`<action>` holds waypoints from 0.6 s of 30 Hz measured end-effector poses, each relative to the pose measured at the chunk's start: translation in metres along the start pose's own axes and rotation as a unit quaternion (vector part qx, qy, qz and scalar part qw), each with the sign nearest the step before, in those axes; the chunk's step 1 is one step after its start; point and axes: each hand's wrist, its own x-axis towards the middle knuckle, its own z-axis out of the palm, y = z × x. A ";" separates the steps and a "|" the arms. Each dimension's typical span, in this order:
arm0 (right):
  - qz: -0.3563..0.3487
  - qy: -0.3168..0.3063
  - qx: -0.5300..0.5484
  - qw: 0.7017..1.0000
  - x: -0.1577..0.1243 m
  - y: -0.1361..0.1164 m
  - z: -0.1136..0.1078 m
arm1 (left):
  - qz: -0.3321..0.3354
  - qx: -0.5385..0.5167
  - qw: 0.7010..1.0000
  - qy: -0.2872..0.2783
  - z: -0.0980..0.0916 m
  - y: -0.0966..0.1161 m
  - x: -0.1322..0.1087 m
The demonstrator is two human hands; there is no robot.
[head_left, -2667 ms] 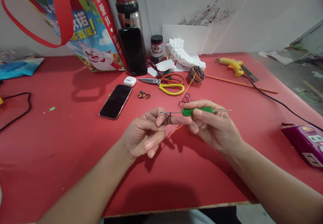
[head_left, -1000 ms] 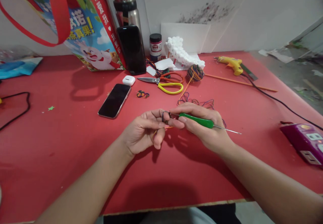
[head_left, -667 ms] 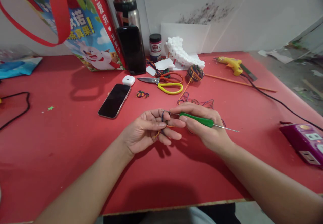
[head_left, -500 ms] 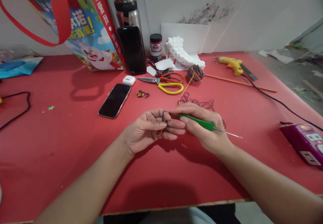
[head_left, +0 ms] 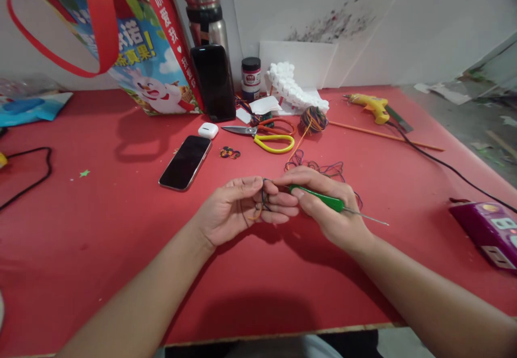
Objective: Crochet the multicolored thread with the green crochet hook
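Note:
My right hand [head_left: 329,199] is closed around the green handle of a crochet hook [head_left: 317,197]. One thin metal end sticks out to the right; the other points at my left fingers. My left hand [head_left: 238,207] is palm up, its thumb and index finger pinching multicoloured thread [head_left: 264,194]. A loop hangs over the fingers, and a yellowish end lies across the palm. The hook's left tip is too small to make out at the loop. Loose thread [head_left: 323,168] trails on the table behind my right hand, leading towards a multicoloured ball of thread [head_left: 314,120].
On the red table [head_left: 121,261] lie scissors [head_left: 274,142], a phone [head_left: 186,162], a white earbud case [head_left: 208,130] and a small knotted thread piece [head_left: 230,153]. A yellow glue gun [head_left: 369,106] and a purple power strip [head_left: 488,231] are at right. A gift bag [head_left: 161,78] stands behind.
My left thumb has shifted up towards the index fingertip, uncovering more of the palm and the yellowish thread end. My right hand keeps the hook almost in place. The view has shifted slightly.

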 end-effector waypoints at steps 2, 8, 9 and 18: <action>0.001 -0.001 0.002 1.000 0.001 -0.001 0.000 | 0.001 0.002 1.000 0.001 0.000 0.000 0.000; -0.023 -0.004 -0.021 0.999 -0.003 -0.007 0.005 | -0.005 0.023 0.999 0.026 -0.005 -0.001 -0.001; -0.018 0.001 -0.029 0.999 -0.004 -0.008 0.007 | -0.002 0.027 0.999 0.029 -0.005 -0.001 0.000; 0.011 0.035 -0.054 0.998 -0.010 -0.008 0.018 | 0.019 0.045 0.998 0.039 -0.008 -0.006 0.000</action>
